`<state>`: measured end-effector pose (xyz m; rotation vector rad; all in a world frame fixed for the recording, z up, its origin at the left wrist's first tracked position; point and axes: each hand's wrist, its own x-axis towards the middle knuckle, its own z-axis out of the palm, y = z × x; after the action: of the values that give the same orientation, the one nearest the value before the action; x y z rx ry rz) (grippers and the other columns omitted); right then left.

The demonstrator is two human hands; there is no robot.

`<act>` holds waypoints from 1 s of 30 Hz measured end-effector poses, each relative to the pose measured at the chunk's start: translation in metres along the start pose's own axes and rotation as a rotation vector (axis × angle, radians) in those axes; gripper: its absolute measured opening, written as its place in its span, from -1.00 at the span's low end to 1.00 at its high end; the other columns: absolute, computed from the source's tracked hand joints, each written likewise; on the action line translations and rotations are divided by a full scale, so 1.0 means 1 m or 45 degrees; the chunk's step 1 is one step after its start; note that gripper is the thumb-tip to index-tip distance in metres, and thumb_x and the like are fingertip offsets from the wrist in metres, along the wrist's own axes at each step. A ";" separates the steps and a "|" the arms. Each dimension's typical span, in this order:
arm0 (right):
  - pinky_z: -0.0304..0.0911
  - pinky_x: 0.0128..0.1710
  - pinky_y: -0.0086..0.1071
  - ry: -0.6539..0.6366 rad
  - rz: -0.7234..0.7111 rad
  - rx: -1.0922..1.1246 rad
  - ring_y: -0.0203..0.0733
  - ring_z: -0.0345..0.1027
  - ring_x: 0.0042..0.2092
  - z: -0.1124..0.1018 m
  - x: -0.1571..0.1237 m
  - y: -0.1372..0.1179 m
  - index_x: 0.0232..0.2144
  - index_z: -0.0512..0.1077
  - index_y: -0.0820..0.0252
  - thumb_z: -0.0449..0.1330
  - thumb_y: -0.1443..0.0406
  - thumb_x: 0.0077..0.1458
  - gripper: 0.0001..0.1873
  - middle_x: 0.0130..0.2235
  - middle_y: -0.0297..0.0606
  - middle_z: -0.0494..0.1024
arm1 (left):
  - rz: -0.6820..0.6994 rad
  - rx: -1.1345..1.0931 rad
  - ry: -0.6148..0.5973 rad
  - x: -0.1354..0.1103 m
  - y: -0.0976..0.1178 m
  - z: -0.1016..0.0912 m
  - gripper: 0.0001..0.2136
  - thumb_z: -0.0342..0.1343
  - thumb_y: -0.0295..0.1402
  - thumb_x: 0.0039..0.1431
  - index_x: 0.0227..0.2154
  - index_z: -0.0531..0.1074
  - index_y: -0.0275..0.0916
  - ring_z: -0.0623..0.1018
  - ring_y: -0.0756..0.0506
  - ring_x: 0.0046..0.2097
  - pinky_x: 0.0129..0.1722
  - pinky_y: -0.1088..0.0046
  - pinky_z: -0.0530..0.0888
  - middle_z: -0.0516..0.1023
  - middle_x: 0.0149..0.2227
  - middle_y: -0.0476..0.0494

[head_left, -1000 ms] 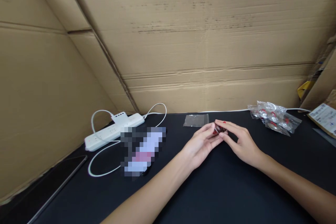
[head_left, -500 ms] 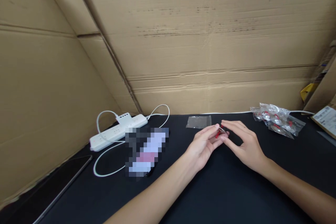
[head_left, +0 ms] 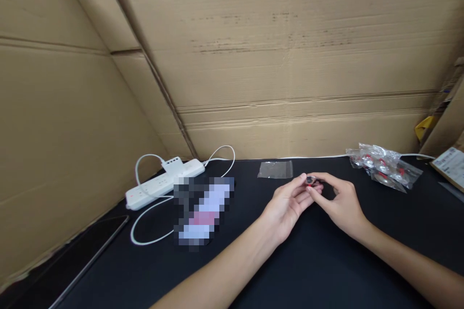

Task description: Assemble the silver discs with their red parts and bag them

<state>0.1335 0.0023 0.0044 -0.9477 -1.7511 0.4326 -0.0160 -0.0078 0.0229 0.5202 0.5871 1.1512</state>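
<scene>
A small shiny metal item with red parts (head_left: 311,181) is held between both hands above the black table; its exact kind is too small to make out. My left hand (head_left: 288,203) grips it from the left, thumb on top and fingers curled beneath. From the right, my right hand (head_left: 342,200) pinches it between thumb and forefinger. A flat clear plastic bag (head_left: 275,170) lies just behind my left hand. Further right sits a pile of clear bags (head_left: 384,166) with similar red and silver items inside.
A white power strip (head_left: 165,186) with a plugged-in charger and looping white cable lies at the left, beside a blurred-out phone-like object (head_left: 206,210). A dark flat device (head_left: 72,260) rests at the left edge. Cardboard walls (head_left: 282,67) enclose the table (head_left: 290,275); a labelled packet (head_left: 449,166) is far right.
The small item has turned in my fingers and shifted slightly right. My right thumb and forefinger have closed on it, where they were more apart before.
</scene>
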 end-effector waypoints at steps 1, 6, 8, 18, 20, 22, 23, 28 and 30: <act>0.41 -0.13 -0.30 0.001 0.019 0.029 -0.14 0.52 -0.16 0.000 0.000 0.001 -0.12 0.51 0.13 0.26 0.31 0.09 -0.74 -0.18 -0.27 0.63 | -0.005 -0.019 0.010 0.000 0.000 0.000 -0.82 0.21 -0.43 0.18 -0.24 0.52 -0.50 0.60 -0.27 -0.04 0.06 0.26 0.51 0.60 -0.16 -0.43; 0.40 -0.11 -0.27 0.006 0.050 0.097 -0.12 0.52 -0.16 0.001 0.000 0.005 -0.15 0.54 0.11 0.28 0.29 0.08 -0.76 -0.18 -0.26 0.63 | -0.017 -0.087 0.033 0.001 0.001 0.000 -0.81 0.19 -0.39 0.20 -0.23 0.48 -0.47 0.59 -0.29 -0.03 0.07 0.23 0.50 0.58 -0.13 -0.43; 0.39 -0.08 -0.23 -0.016 0.080 0.147 -0.09 0.52 -0.13 0.001 0.001 0.006 -0.15 0.55 0.09 0.28 0.28 0.08 -0.76 -0.17 -0.25 0.63 | -0.034 -0.076 0.012 0.002 0.001 0.000 -0.81 0.18 -0.37 0.21 -0.24 0.47 -0.44 0.59 -0.28 -0.02 0.08 0.24 0.49 0.58 -0.12 -0.43; 0.37 -0.14 -0.23 0.115 0.605 0.607 -0.13 0.49 -0.26 -0.008 0.016 0.020 -0.25 0.58 0.23 0.42 0.18 -0.12 -0.64 -0.26 -0.15 0.64 | 0.787 1.782 0.158 0.019 0.044 -0.034 -0.76 0.02 -0.20 0.26 -0.18 0.42 -0.24 0.55 -0.24 -0.06 0.03 0.05 0.45 0.56 -0.15 -0.26; 0.34 -0.23 -0.27 0.080 0.649 0.587 -0.18 0.45 -0.33 -0.010 0.016 0.022 -0.27 0.59 0.26 0.42 0.15 -0.14 -0.62 -0.31 -0.15 0.63 | 0.932 2.295 0.088 0.024 0.057 -0.051 -0.66 0.03 -0.22 0.24 0.01 0.38 -0.24 0.36 -0.29 0.19 0.19 0.03 0.28 0.46 0.07 -0.29; 0.30 -0.30 -0.31 0.035 0.661 0.562 -0.21 0.41 -0.38 -0.011 0.016 0.024 -0.29 0.58 0.29 0.42 0.13 -0.14 -0.61 -0.37 -0.17 0.61 | 0.833 2.612 0.054 0.029 0.064 -0.066 -0.49 0.02 -0.17 0.24 0.20 0.23 -0.25 0.11 -0.35 0.33 0.26 -0.04 0.14 0.24 0.27 -0.31; 0.29 -0.33 -0.32 0.007 0.660 0.555 -0.21 0.39 -0.39 -0.010 0.015 0.026 -0.29 0.58 0.30 0.42 0.12 -0.14 -0.60 -0.41 -0.18 0.59 | 0.733 2.703 0.037 0.030 0.065 -0.072 -0.45 -0.02 -0.13 0.26 0.25 0.17 -0.26 0.04 -0.37 0.35 0.26 -0.07 0.10 0.18 0.31 -0.32; 0.26 -0.35 -0.33 -0.116 0.606 0.542 -0.23 0.38 -0.42 -0.008 0.015 0.031 -0.19 0.51 0.29 0.38 0.12 -0.06 -0.57 -0.47 -0.25 0.55 | 0.569 2.755 0.020 0.031 0.064 -0.071 -0.42 -0.06 -0.11 0.25 0.27 0.15 -0.27 0.26 -0.34 0.22 0.17 0.02 0.25 0.33 0.18 -0.34; 0.27 -0.35 -0.33 -0.146 0.592 0.536 -0.23 0.39 -0.43 -0.008 0.015 0.032 -0.18 0.50 0.27 0.38 0.12 -0.06 -0.57 -0.47 -0.27 0.55 | 0.566 2.743 0.009 0.027 0.064 -0.063 -0.39 0.03 -0.09 0.18 0.24 0.21 -0.26 0.32 -0.34 0.14 0.09 0.07 0.33 0.38 0.10 -0.34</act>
<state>0.1511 0.0323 -0.0044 -1.0279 -1.4444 1.1265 -0.0943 0.0434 0.0143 2.5249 1.6651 0.4385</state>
